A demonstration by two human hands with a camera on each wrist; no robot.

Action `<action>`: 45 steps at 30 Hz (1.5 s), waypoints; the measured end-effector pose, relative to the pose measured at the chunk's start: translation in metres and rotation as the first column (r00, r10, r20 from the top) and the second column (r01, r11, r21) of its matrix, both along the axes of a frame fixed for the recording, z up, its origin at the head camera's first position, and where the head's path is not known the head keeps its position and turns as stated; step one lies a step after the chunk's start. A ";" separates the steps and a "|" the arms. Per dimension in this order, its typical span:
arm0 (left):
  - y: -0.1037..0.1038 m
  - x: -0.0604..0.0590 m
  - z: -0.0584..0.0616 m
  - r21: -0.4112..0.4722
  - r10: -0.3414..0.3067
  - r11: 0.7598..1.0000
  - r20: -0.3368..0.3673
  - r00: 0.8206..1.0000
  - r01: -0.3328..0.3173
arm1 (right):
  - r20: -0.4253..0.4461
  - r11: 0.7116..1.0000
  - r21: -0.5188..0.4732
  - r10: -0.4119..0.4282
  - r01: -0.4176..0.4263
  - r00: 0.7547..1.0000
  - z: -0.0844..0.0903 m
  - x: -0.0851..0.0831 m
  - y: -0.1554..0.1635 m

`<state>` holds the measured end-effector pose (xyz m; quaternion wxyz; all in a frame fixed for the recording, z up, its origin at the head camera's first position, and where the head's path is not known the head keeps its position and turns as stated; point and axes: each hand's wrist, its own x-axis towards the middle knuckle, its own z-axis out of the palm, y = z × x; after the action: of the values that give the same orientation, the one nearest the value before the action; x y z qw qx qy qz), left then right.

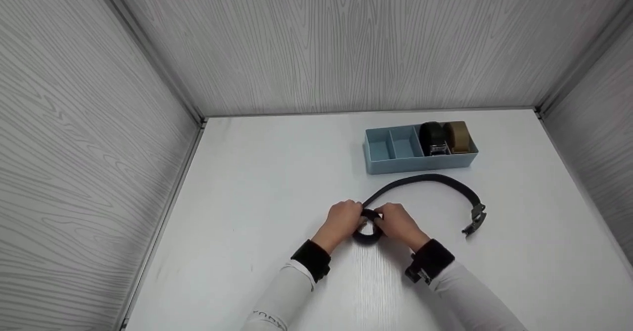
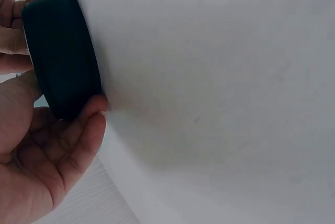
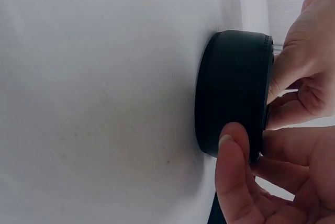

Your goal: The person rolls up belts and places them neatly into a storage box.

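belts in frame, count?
3. A black belt lies on the table, both hands rolling its end. A rolled black belt and a rolled tan belt sit in the blue organizer's right compartments. No others show.

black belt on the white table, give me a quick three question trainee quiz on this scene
1. True or false: both hands grip the rolled end of the black leather belt.
2. Which compartments of the light blue plastic divided tray hold rolled belts? A) the two on the left B) the two on the right C) all of them
3. Fill in: the belt's metal buckle lies on the white table, to the ____ of the hands.

Key:
1. True: the left hand and right hand hold the roll between them.
2. B
3. right
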<state>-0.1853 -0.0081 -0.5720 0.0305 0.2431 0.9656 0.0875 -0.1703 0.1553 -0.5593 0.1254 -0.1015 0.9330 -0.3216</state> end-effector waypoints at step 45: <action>0.008 -0.004 0.001 -0.045 0.155 0.987 -0.022 0.988 -0.156 | 0.041 0.993 -0.014 -0.117 0.118 0.992 -0.002 0.005 0.003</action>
<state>-0.1897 -0.0005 -0.5711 0.0204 0.1673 0.9836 0.0650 -0.1654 0.1583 -0.5614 0.1241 -0.0411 0.9319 -0.3383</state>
